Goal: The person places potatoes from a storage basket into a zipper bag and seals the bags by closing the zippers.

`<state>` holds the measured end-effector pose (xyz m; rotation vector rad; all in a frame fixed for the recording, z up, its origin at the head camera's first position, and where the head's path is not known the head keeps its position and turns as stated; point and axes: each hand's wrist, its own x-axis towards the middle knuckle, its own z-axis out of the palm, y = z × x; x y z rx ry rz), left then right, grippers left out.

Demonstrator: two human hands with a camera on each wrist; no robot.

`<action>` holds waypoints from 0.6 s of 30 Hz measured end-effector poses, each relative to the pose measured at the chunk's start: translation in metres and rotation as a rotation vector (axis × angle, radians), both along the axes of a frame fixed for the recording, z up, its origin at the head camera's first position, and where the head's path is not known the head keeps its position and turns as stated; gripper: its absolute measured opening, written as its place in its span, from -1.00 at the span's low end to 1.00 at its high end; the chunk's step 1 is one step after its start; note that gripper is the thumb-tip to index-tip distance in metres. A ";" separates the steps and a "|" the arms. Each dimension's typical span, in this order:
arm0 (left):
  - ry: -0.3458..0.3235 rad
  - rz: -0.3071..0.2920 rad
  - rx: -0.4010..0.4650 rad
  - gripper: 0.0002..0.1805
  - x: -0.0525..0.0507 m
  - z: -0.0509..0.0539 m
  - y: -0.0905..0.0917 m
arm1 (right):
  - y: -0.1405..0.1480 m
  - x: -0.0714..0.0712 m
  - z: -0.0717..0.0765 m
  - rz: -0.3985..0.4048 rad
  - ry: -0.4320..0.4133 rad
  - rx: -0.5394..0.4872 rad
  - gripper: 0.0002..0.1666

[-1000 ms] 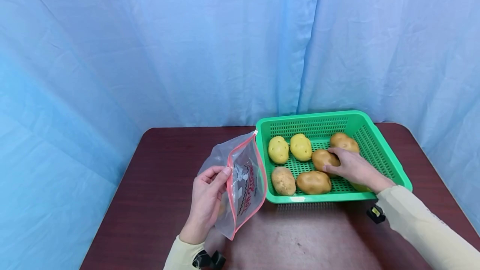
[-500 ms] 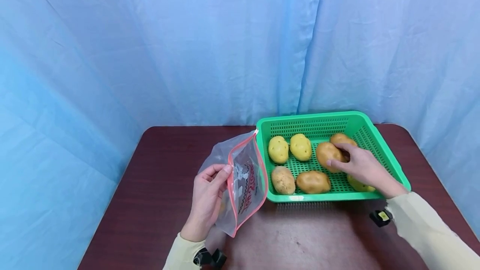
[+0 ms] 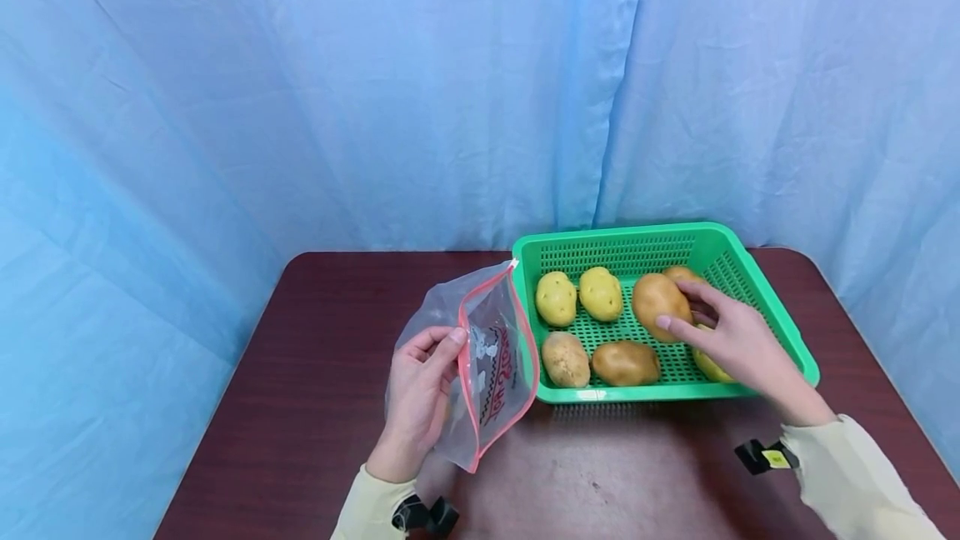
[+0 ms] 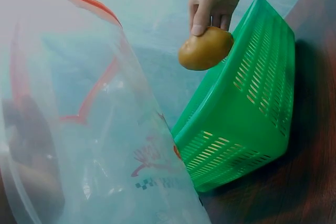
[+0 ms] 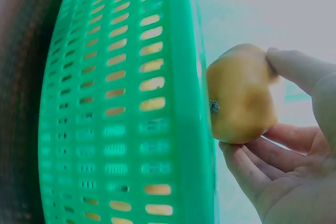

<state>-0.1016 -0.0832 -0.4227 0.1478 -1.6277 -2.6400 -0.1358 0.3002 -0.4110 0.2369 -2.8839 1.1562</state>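
So, brown potato (image 3: 660,308) in right hand (image 3: 731,336), zip bag (image 3: 501,373) in left hand (image 3: 416,390).

I look forward and down on both hands (image 3: 415,402) (image 3: 742,344) from the head; wrist views, close behind each, share potato (image 4: 205,51) and basket (image 5: 185,129).

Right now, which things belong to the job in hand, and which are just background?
Probably in the job:
clear bag, pinched by the left hand
brown potato, held by the right hand
green basket
other potatoes in it

Seemingly background:
blue curtain
dark table
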 end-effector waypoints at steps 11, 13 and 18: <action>0.017 0.006 0.033 -0.89 -0.002 0.002 0.005 | -0.012 0.016 -0.003 -0.028 -0.009 -0.160 -0.16; 0.019 0.010 0.044 -0.88 -0.001 0.003 0.007 | -0.016 0.019 -0.002 -0.022 -0.006 -0.196 -0.18; 0.030 0.015 0.052 -0.88 -0.001 0.004 0.009 | -0.029 0.027 0.003 -0.019 -0.006 -0.235 -0.20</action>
